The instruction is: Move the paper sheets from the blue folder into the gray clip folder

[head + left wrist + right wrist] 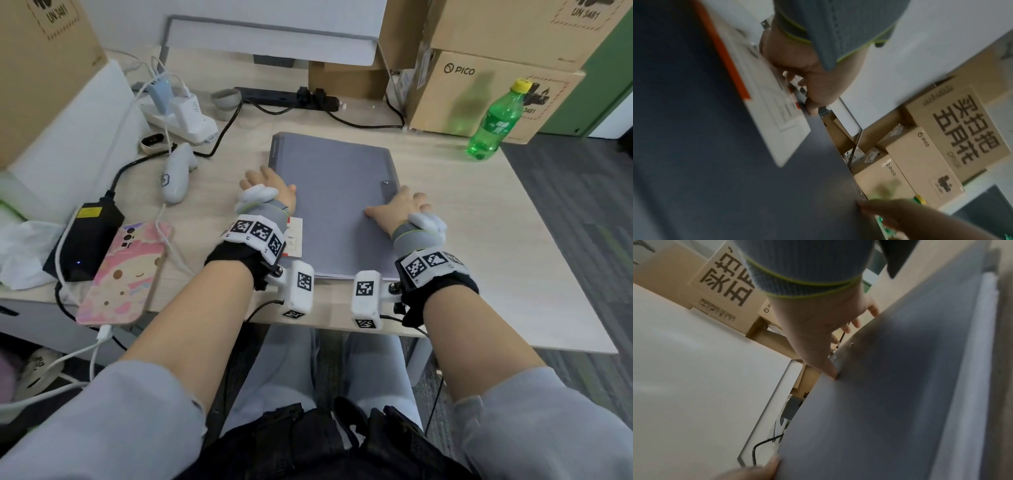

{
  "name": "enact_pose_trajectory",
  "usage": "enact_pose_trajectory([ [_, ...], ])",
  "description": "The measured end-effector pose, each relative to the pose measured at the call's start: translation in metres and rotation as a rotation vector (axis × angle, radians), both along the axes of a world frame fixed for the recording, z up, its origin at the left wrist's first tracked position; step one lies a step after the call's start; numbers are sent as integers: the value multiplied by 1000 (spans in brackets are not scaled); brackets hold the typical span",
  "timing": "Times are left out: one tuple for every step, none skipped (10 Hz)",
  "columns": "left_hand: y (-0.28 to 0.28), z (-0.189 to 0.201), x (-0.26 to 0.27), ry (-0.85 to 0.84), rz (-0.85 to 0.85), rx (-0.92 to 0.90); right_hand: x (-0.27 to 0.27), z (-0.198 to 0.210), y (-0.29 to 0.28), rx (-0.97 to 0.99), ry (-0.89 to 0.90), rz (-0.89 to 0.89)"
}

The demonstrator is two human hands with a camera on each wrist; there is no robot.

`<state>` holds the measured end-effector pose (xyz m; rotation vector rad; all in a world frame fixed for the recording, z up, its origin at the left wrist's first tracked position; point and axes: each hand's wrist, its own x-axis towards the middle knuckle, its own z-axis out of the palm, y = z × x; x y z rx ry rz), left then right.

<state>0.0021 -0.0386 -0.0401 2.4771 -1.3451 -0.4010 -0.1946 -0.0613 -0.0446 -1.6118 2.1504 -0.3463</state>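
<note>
Over on the left, a pink phone (pixel 125 274) and a black power brick (pixel 85 240) were parked near the worktop (pixel 496 246) edge, well apart from the action. Next along, the left hand (pixel 270 186) was laid at the left edge of the gray clip folder (pixel 335 202), thumb on top of the cover; in the left wrist view the fingers (pixel 813 104) looked curled round that edge, just beside a white label with an orange strip (pixel 756 97) stuck on the cover. So that edge was being pinched, as far as could be told through the blur.

The folder itself was lying closed and flat in the middle of the worktop, between the two hands. It would probably be handled as a stiff, light, fairly slick board, best taken hold of by the long side edges rather than the flat face. White paper edges (pixel 986 321) could be seen under the cover in the right wrist view. No blue folder could be made out anywhere.

Further right, the right hand (pixel 399 207) was spread, thumb pressed on the cover and fingers reaching over the right edge by a small metal rivet (pixel 386 182). Whether that edge was actually gripped couldn't be told. A green bottle (pixel 496 120) was left standing at the far right.
</note>
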Motion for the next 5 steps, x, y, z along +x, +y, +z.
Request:
enact_pose_trajectory([
  [-10, 4, -6, -82, -156, -59, 8, -1, -10, -28, 4, 111],
  [-28, 7, -10, -137, -321, 68, 17, 3, -27, 11, 19, 195],
  [-48, 13, -14, -177, -397, 234, 22, 8, -47, 57, 53, 259],
  [-62, 24, -15, -216, -425, 344, 25, 20, -66, 114, 50, 297],
  [-75, 48, -16, -164, -452, 441, 26, 31, -92, 194, 15, 308],
])
